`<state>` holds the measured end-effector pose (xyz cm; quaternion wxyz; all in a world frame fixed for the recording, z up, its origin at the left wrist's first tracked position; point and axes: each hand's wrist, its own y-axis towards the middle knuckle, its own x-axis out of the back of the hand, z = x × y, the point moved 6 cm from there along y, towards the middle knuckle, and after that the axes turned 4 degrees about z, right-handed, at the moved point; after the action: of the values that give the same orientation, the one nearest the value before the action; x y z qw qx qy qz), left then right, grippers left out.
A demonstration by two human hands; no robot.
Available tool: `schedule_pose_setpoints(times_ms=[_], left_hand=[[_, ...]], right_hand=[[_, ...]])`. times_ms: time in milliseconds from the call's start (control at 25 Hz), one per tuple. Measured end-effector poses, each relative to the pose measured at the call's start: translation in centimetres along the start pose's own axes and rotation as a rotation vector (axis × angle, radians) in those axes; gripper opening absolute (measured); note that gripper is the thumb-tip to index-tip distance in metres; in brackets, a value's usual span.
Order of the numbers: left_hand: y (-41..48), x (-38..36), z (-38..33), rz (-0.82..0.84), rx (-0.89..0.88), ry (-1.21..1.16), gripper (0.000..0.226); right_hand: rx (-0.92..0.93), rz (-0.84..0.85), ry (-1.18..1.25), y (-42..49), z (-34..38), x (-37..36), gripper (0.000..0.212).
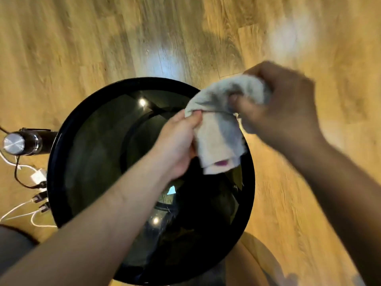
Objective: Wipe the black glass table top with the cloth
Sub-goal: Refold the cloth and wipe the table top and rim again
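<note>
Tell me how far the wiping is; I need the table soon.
Done: nothing I can confirm on the glass. In hand: both the left hand and right hand hold the cloth bunched above the table, off the glass. Left: apparently the whole wipe.

No readable text, labels, brands or nos. anywhere: none on the cloth point(218, 129), the black glass table top point(99, 145), or the flask point(22, 143) w/ chargers at far left.
</note>
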<state>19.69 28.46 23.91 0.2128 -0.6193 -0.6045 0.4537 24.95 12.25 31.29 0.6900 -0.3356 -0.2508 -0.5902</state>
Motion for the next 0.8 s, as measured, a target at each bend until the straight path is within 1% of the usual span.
schedule_pose_setpoints(times_ms=[40, 80, 120, 160, 200, 240, 280, 320, 360, 400, 440, 480, 520, 560, 600, 640, 680, 800], left_hand=[[-0.2, -1.3, 0.8, 0.009, 0.019, -0.251, 0.035], [-0.4, -2.2, 1.3, 0.027, 0.043, -0.411, 0.040], [-0.6, -2.9, 1.5, 0.050, 0.058, -0.466, 0.043], [-0.9, -3.5, 1.4, 0.099, 0.037, -0.476, 0.045], [-1.2, -4.0, 1.1, 0.171, -0.008, -0.449, 0.046], [-1.3, -4.4, 0.6, 0.239, -0.054, -0.368, 0.047], [-1.1, -4.5, -0.1, 0.295, -0.119, -0.195, 0.049], [-0.3, -3.8, -1.4, 0.291, -0.226, 0.141, 0.053], [1.1, -2.4, -3.0, 0.193, -0.366, 0.625, 0.057], [2.7, -0.8, -4.8, 0.030, -0.491, 1.156, 0.063], [4.3, 0.8, -6.2, -0.090, -0.512, 1.544, 0.075], [5.9, 2.6, -7.2, -0.169, -0.406, 1.761, 0.093], [7.3, 4.3, -7.3, -0.202, -0.252, 1.867, 0.115], [8.4, 5.2, -7.1, -0.193, -0.119, 1.911, 0.135], [9.2, 5.6, -6.6, -0.163, -0.044, 1.928, 0.151], [9.7, 5.8, -6.2, -0.131, -0.005, 1.946, 0.162], [10.1, 5.9, -6.0, -0.098, 0.031, 1.960, 0.169], [10.6, 6.0, -6.5, -0.047, 0.177, 1.969, 0.174]], right_hand=[[0.049, 0.004, -0.016, -2.1, 1.2, -1.7, 0.028], [0.081, 0.054, -0.060, -4.2, 1.9, -3.5, 0.035], [0.095, 0.089, -0.105, -5.8, 2.1, -4.6, 0.043], [0.090, 0.094, -0.121, -6.4, 1.6, -5.1, 0.050], [0.068, 0.083, -0.079, -6.1, 0.9, -5.1, 0.054], [0.035, 0.059, -0.006, -5.1, 0.0, -4.6, 0.056], [-0.008, 0.025, 0.067, -3.6, -1.2, -3.9, 0.055], [-0.052, -0.023, 0.120, -1.8, -2.5, -2.9, 0.054], [-0.092, -0.063, 0.145, 0.2, -3.7, -2.1, 0.053], [-0.108, -0.071, 0.147, 2.3, -4.7, -1.9, 0.054], [-0.093, -0.032, 0.149, 4.5, -5.2, -2.5, 0.055], [-0.070, 0.053, 0.165, 6.5, -5.3, -4.1, 0.055], [-0.061, 0.189, 0.188, 8.2, -5.0, -6.5, 0.055], [-0.059, 0.343, 0.200, 9.4, -4.4, -9.1, 0.053], [-0.060, 0.449, 0.206, 9.8, -4.0, -11.2, 0.052], [-0.071, 0.484, 0.227, 9.4, -4.1, -12.3, 0.051], [-0.094, 0.473, 0.253, 8.6, -4.8, -12.2, 0.052], [-0.172, 0.430, 0.292, 2.3, -9.6, -8.7, 0.051]])
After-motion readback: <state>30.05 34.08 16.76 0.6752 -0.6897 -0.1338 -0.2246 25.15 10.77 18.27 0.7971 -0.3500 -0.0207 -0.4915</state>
